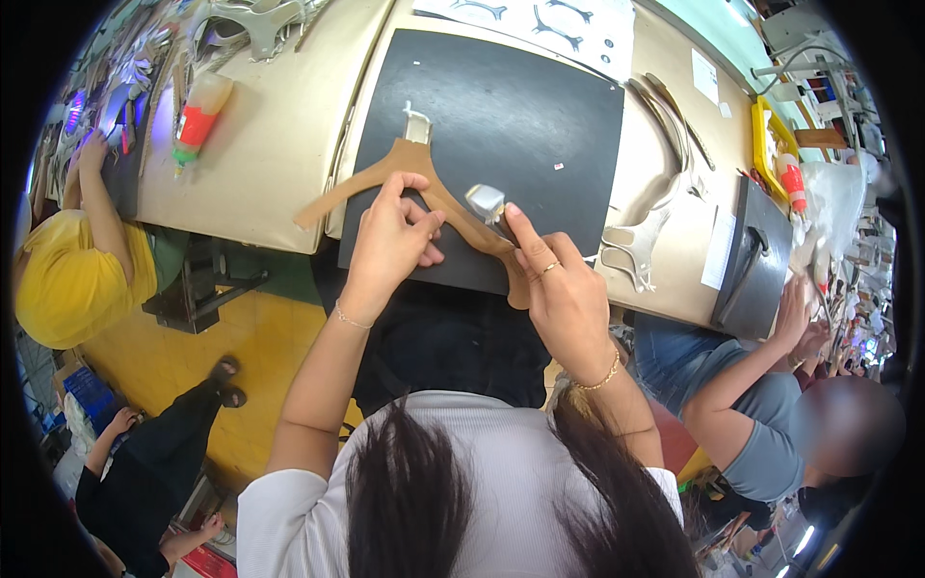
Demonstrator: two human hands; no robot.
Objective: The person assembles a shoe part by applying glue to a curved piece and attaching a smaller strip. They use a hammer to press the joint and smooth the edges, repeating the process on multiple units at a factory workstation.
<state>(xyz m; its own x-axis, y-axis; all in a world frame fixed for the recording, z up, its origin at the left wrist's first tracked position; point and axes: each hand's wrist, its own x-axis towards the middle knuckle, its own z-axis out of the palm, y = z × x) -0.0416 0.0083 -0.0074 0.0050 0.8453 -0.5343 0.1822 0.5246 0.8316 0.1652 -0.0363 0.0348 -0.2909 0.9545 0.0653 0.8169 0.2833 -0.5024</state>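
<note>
A tan, leather-like piece with branching arms (462,223) lies on a black mat (520,106). A pale strip with a white tip (416,125) shows at its far end. My left hand (390,231) is closed at the middle of the piece, its index finger against the edge and the other fingers curled. My right hand (559,289) is wrapped round a hammer, with the index finger stretched along it. The hammer's silver head (485,200) is raised just above the piece's right arm and slightly blurred. My palm hides most of the handle.
Printed sheets (568,34) lie beyond the mat. Curved pale strap pieces (647,226) rest to the right. A red-labelled bottle (200,116) lies at left, below more cut pieces (255,24). A yellow tray (768,135) is at far right. Co-workers sit on both sides.
</note>
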